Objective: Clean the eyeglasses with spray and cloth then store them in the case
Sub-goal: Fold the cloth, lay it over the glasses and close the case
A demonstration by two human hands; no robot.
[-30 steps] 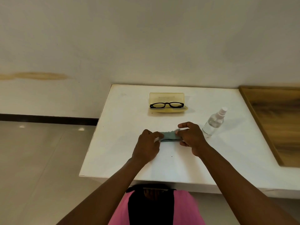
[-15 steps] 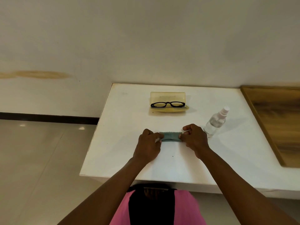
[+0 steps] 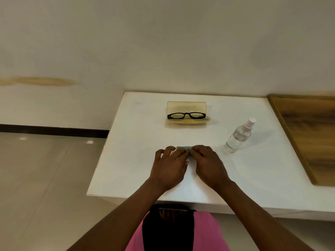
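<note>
Both hands, left hand (image 3: 169, 166) and right hand (image 3: 208, 164), have drawn together since a second ago, fingers pinching the cloth (image 3: 184, 148) folded smaller, near the eyeglasses (image 3: 186, 115) lying in the open case (image 3: 186, 105), suggesting tidying.

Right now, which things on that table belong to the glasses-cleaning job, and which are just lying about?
Belongs to the job:
black-framed eyeglasses, resting in the case
open yellow case
clear spray bottle, standing upright
folded blue-green cloth, under the left hand and right hand

Just lying about:
wooden board, at the white table's right
</note>
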